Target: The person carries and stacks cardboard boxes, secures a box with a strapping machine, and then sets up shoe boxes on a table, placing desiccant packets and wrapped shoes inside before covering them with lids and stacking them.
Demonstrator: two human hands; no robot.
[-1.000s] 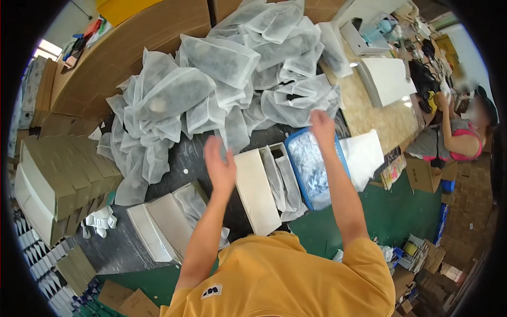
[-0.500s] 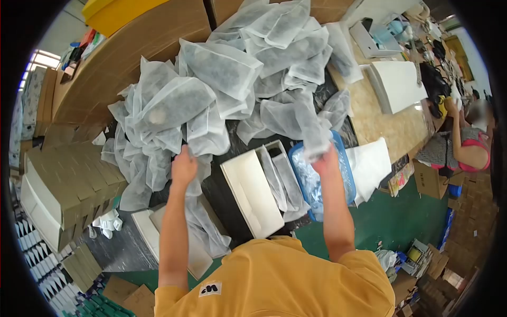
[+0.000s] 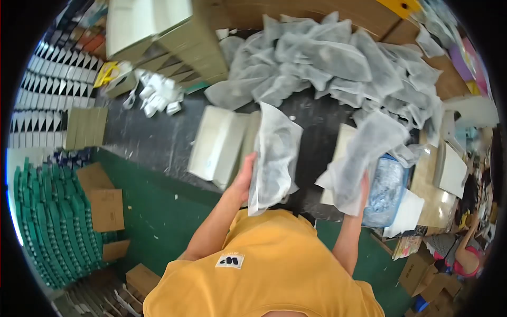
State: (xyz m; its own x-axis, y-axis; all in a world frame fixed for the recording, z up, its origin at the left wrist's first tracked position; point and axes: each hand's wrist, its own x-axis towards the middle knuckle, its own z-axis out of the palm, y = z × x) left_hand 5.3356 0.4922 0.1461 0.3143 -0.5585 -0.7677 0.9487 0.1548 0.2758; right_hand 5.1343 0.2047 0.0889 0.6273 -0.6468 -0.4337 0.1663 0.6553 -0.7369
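Note:
My left hand (image 3: 245, 177) is closed on the side of a white translucent cloth bag (image 3: 275, 158) with something dark inside. This bag is held up in front of me, beside an open pale box (image 3: 217, 145). In my right hand (image 3: 364, 191) is a second white cloth bag (image 3: 369, 153), slanting over another pale box (image 3: 328, 196) and hiding much of it. Its contents show only as a dark shape. Right of that hand stands a blue basket (image 3: 390, 195) with clear plastic packets in it.
A heap of similar cloth bags (image 3: 338, 58) covers the back of the black table (image 3: 153, 132). Stacked cartons (image 3: 174, 47) and crumpled white paper (image 3: 158, 92) are at the left. Green stacked items (image 3: 50, 222) stand beyond the floor. Another person (image 3: 462, 253) is at far right.
The view has swung left. My left hand has come back from the heap and now holds a bag near my body. My right hand has drawn its bag from over the basket leftward.

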